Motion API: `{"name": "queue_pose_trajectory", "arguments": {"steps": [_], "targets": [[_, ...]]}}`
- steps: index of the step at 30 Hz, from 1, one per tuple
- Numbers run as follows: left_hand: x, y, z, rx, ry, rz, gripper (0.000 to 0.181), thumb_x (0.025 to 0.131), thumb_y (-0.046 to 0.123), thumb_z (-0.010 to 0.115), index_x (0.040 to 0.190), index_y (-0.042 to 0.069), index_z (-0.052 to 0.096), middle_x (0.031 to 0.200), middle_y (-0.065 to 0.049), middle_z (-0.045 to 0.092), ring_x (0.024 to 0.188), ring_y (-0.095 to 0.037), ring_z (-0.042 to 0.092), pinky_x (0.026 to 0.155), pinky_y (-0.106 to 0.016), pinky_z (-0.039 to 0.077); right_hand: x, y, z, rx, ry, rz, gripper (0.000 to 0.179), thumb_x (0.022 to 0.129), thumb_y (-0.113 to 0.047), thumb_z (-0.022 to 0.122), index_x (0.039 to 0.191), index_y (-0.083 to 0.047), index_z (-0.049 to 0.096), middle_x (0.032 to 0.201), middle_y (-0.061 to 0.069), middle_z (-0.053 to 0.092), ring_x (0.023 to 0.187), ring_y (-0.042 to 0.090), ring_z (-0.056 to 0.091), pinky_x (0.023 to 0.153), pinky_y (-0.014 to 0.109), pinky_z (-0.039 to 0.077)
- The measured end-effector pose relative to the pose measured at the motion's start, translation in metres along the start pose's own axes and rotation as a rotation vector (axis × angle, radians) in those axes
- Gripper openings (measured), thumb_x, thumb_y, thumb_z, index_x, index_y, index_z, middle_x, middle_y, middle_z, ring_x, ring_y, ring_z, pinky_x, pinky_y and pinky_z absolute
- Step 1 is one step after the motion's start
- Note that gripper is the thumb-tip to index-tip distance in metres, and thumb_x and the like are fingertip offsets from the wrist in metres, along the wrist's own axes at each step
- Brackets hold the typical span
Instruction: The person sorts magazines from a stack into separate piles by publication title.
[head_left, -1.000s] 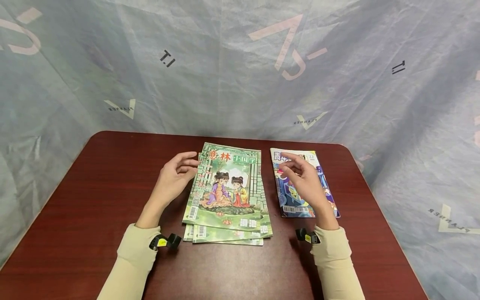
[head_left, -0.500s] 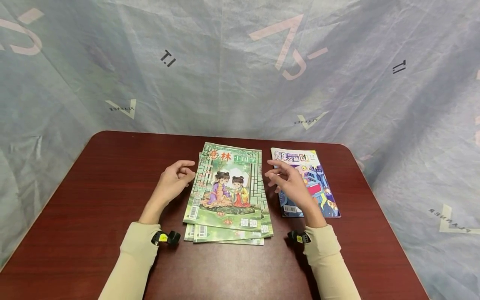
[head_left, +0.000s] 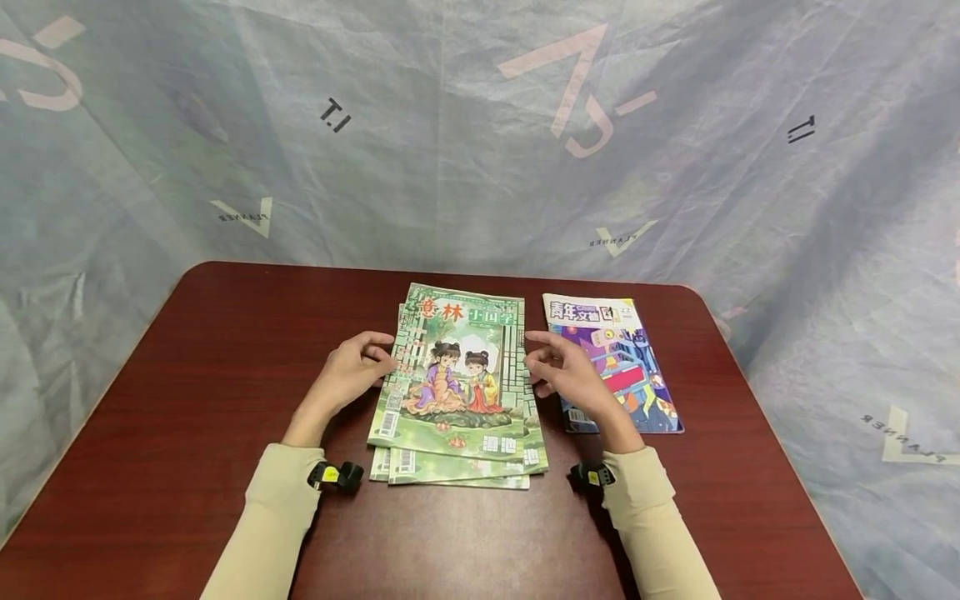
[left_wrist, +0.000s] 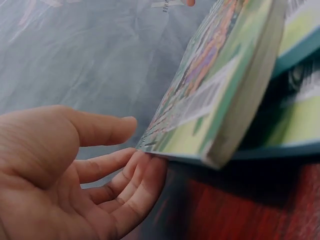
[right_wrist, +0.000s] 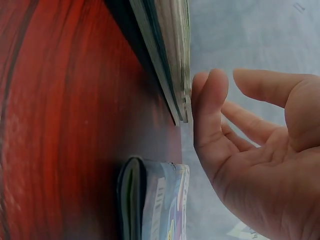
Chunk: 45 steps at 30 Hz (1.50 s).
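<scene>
A stack of several green magazines (head_left: 457,375) lies a little unevenly on the table, the top cover showing two drawn children. My left hand (head_left: 349,372) is at the stack's left edge. In the left wrist view its fingertips (left_wrist: 150,165) touch the edge of a magazine from below, while the thumb (left_wrist: 107,129) stays apart from the cover. On the opposite side my right hand (head_left: 573,377) is close beside the stack's right edge, fingers bent loosely and thumb free. Whether those fingertips (right_wrist: 202,90) touch the stack I cannot tell.
A purple and blue magazine (head_left: 626,367) lies to the right, partly behind my right hand. The dark red table (head_left: 225,350) extends around the stack. Behind it hangs a grey printed cloth (head_left: 450,167).
My right hand has moved left, from above the purple and blue magazine to the stack's right edge. The left hand has moved slightly down and toward the stack. The magazines look unmoved.
</scene>
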<state>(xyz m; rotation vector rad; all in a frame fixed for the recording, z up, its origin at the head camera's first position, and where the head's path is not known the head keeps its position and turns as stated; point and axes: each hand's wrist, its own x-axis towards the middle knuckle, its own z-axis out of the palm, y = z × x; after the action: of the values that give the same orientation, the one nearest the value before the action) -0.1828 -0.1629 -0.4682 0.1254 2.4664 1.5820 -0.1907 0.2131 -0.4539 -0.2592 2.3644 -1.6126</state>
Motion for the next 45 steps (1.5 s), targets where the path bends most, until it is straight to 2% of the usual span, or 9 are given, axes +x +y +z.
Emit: {"name": "queue_pose_trajectory", "arguments": {"steps": [6,15,25,31,39,45], "targets": [[-0.001,-0.001,0.003,0.013,-0.006,-0.02,0.051,0.108,0.012,0.073,0.154,-0.004,0.056,0.125,-0.025,0.067,0.101,-0.032,0.075,0.084,-0.042,0.066,0.0,-0.001,0.002,0.007,-0.021,0.02,0.055,0.114,-0.004,0.059,0.166,0.002,0.045,0.126,0.031,0.066,0.1,0.034,0.073,0.077,0.041,0.068],[-0.003,0.0,0.003,-0.012,-0.02,-0.038,0.055,0.107,0.004,0.072,0.158,-0.003,0.053,0.127,-0.028,0.063,0.092,-0.028,0.074,0.076,-0.042,0.067,0.0,-0.006,0.006,0.033,-0.015,0.068,0.057,0.114,-0.004,0.058,0.168,0.001,0.041,0.124,0.029,0.064,0.105,0.036,0.07,0.081,0.043,0.068],[0.001,0.003,0.004,0.028,-0.005,-0.058,0.054,0.107,0.004,0.071,0.158,0.0,0.054,0.127,-0.028,0.064,0.092,-0.031,0.073,0.076,-0.041,0.066,-0.003,-0.018,0.003,0.03,-0.033,0.085,0.058,0.117,-0.009,0.056,0.17,0.002,0.036,0.148,0.036,0.056,0.13,0.05,0.063,0.103,0.055,0.062],[-0.001,0.004,0.005,0.049,0.0,-0.075,0.054,0.107,0.004,0.071,0.158,-0.001,0.054,0.126,-0.028,0.065,0.09,-0.03,0.073,0.075,-0.042,0.066,-0.002,-0.016,0.003,0.059,-0.023,0.111,0.058,0.117,-0.011,0.056,0.17,0.0,0.037,0.151,0.035,0.055,0.131,0.048,0.064,0.106,0.056,0.06],[-0.002,0.006,0.006,0.065,0.01,-0.08,0.055,0.106,0.003,0.072,0.157,-0.002,0.054,0.123,-0.027,0.066,0.087,-0.028,0.072,0.073,-0.042,0.065,-0.003,-0.014,0.003,0.151,-0.016,0.133,0.06,0.112,-0.009,0.06,0.168,0.001,0.04,0.144,0.034,0.059,0.128,0.045,0.064,0.108,0.057,0.056],[-0.001,0.005,0.008,0.065,0.014,-0.097,0.054,0.106,0.002,0.071,0.157,-0.001,0.054,0.123,-0.027,0.067,0.088,-0.029,0.073,0.074,-0.041,0.066,-0.006,-0.017,0.003,0.189,-0.03,0.14,0.063,0.113,-0.01,0.062,0.17,0.002,0.037,0.158,0.035,0.049,0.141,0.05,0.056,0.115,0.057,0.054]]}}
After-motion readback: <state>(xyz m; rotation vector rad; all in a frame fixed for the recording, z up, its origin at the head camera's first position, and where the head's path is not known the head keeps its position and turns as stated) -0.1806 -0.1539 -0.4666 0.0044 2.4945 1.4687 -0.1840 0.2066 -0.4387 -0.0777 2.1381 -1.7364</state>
